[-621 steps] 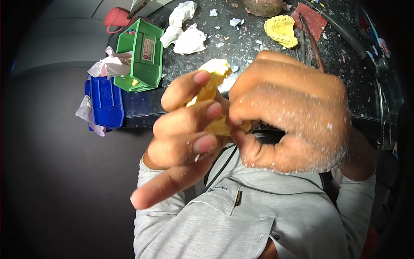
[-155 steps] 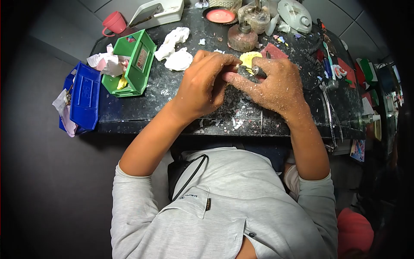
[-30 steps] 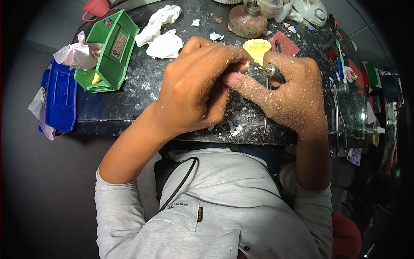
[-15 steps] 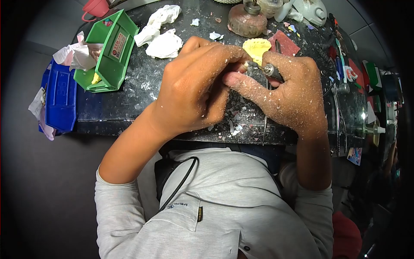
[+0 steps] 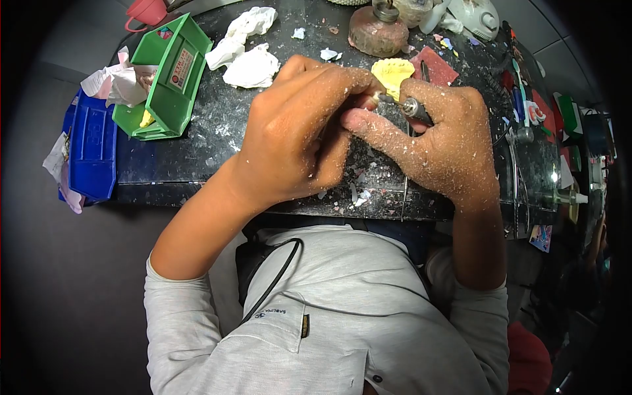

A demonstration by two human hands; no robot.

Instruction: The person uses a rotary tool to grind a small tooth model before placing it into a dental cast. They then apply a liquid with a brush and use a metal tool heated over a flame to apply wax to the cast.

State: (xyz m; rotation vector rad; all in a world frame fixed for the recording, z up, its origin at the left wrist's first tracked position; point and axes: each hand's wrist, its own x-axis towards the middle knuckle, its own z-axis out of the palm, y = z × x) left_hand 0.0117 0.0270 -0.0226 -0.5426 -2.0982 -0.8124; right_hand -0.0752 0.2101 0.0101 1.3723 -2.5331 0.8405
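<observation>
My left hand (image 5: 296, 128) is closed, pinching a small whitish tooth-like piece (image 5: 376, 98) at its fingertips; most of that piece is hidden by the fingers. In my right hand (image 5: 454, 135), dusted with pale specks, is a rotary handpiece (image 5: 417, 110). Its grey grinding bur (image 5: 387, 99) points left and meets or nearly meets the piece. My right thumb reaches across to the left fingers. Just beyond the hands sits a yellow dental cast (image 5: 393, 74), beside a dark red sheet (image 5: 438, 68) with a slim tool on it.
A green bin (image 5: 164, 99) and a blue bin (image 5: 92, 148) holding paper stand at the left. Crumpled white tissue (image 5: 252, 67) lies behind my left hand. A glass burner (image 5: 377, 31) is at the back. Shavings cover the black bench (image 5: 217, 151); tools line its right side.
Both hands stay nearly where they were. The bur and the small piece have shifted very slightly at the fingertips.
</observation>
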